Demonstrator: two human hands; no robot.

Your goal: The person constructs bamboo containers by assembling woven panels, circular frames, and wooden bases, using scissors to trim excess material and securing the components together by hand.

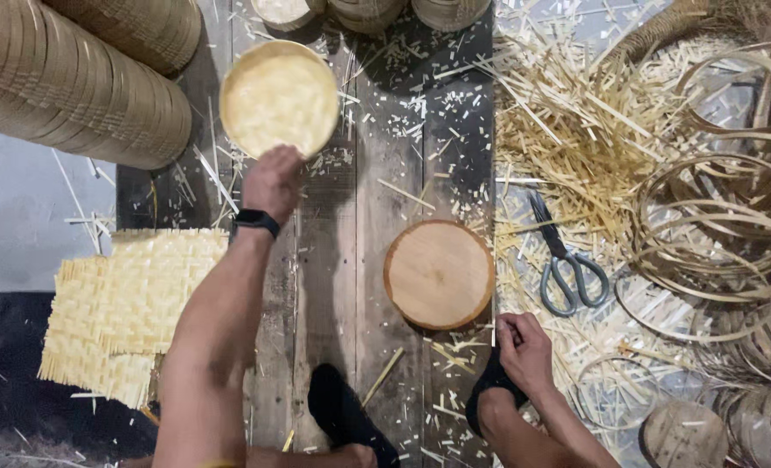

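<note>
A shallow round woven bamboo tray (pixel 279 97), pale yellow with a thin rim, lies flat on dark planks, its near edge gripped.

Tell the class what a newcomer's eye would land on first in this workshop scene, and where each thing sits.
First comes the round woven tray at top centre, its near edge under the left hand. Next is the round wooden disc on the dark planks in the middle, with the right hand just below it. Grey-handled scissors lie to the right among pale bamboo scraps.

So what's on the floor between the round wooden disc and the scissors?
In the head view, only loose bamboo strips and offcuts lie between the wooden disc and the scissors, scattered over the planks.
</note>
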